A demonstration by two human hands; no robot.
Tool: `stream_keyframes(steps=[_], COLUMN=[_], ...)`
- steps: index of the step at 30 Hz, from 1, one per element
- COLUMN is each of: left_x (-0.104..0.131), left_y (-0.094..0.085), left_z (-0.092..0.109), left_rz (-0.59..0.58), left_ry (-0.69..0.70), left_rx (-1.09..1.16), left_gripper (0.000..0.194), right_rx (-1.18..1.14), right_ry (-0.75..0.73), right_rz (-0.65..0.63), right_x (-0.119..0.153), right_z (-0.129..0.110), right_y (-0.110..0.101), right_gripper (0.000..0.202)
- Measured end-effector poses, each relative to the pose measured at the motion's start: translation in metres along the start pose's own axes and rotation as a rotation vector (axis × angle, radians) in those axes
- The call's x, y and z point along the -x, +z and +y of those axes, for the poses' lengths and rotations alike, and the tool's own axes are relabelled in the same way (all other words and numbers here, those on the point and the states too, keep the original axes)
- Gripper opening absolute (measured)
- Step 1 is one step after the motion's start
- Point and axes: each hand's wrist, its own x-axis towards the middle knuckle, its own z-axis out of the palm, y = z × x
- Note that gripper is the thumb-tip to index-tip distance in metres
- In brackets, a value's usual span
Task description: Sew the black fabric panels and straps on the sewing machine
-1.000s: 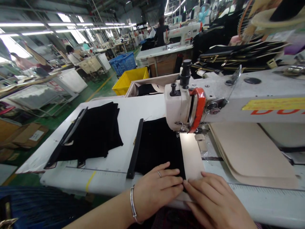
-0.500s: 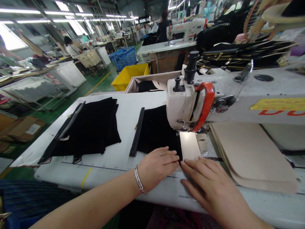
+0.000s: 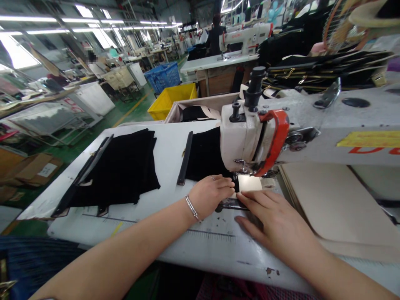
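A black fabric piece with a dark zipper strip along its left edge lies partly beneath the head of the sewing machine. My left hand rests on the fabric's near edge with fingers stretched out flat. It wears a ring and a silver bracelet. Beside it, my right hand lies with fingers extended on a beige panel, thumb apart on the table. The panel adjoins the black fabric under the machine's light, just in front of the presser foot. The machine head hides the fabric's far part.
A stack of black pieces lies on the white table at left. Beige panels are stacked under the machine arm. Behind stand a yellow crate, a blue basket and another sewing machine. Other people are in the background.
Both hands have moved forward, away from me, and the black fabric and beige panel have slid further under the machine head. A dark metal plate now shows in front of the fabric.
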Motion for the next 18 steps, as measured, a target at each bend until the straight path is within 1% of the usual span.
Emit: stream_keyframes(steps=[3,8,14,18], left_x=[-0.007,-0.018,-0.022,-0.021], left_y=[0.001,0.003,0.003,0.003], left_z=[-0.009,-0.018,-0.018,-0.018], left_rz=[0.004,0.058,0.102,0.086], left_ry=[-0.027,-0.076,-0.138,-0.172], left_rx=[0.001,0.005,-0.033,-0.026], left_gripper=[0.018,0.015,0.018,0.02], right_rx=[0.029,0.068,0.093,0.105], right_ry=[0.01,0.03,0.06,0.078], right_rz=[-0.011,-0.012,-0.014,-0.023], right_x=[-0.007,-0.015,-0.02,-0.022], right_z=[0.004,0.008,0.01,0.01], right_y=[0.001,0.004,0.008,0.009], right_gripper=[0.047,0.049,0.053,0.053])
